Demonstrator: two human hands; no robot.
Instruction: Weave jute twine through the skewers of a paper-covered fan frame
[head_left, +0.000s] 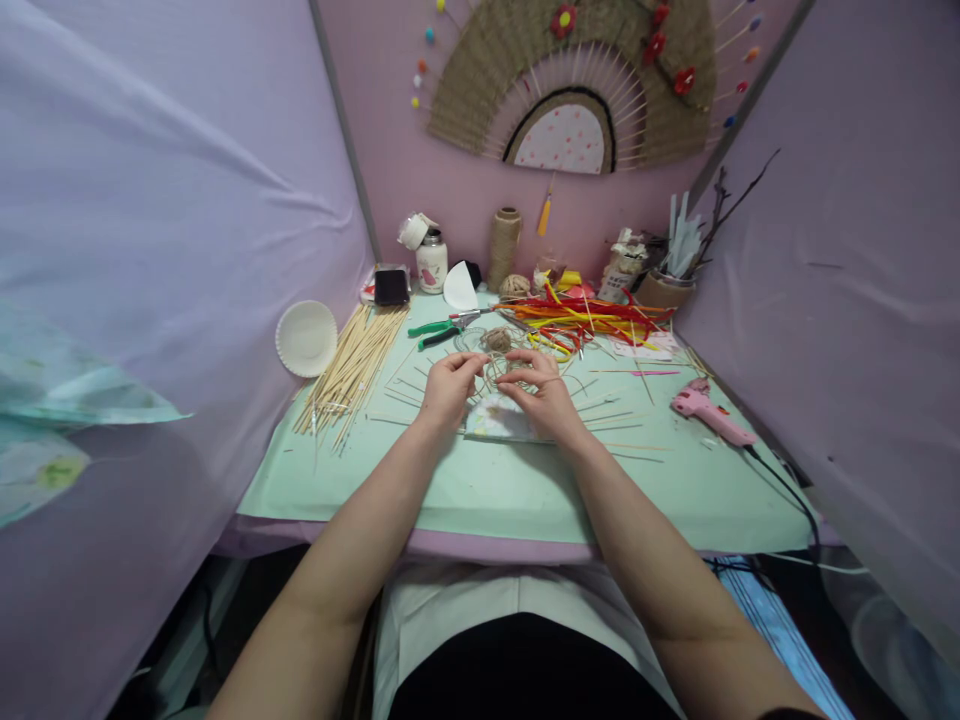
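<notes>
Both hands are over a pale patterned half-round piece (496, 422) lying on the table, with thin sticks (616, 417) spreading out from it on either side. My left hand (452, 388) is closed, thumb and index finger pinched on a strand of twine (491, 370). Facing it, my right hand (541, 392) has its fingertips closed on the same loose loops of twine. Just beyond the fingers lies a small brown twine ball (498, 340). The exact strand in each pinch is too fine to follow.
Green-handled pliers (442, 328) lie behind my left hand, wooden skewers (360, 360) and a white paper dish (306, 339) further left. Red and yellow pipe cleaners (592, 318) lie behind. At right is a pink glue gun (709, 412) with its cord. A woven fan (480, 95) hangs above.
</notes>
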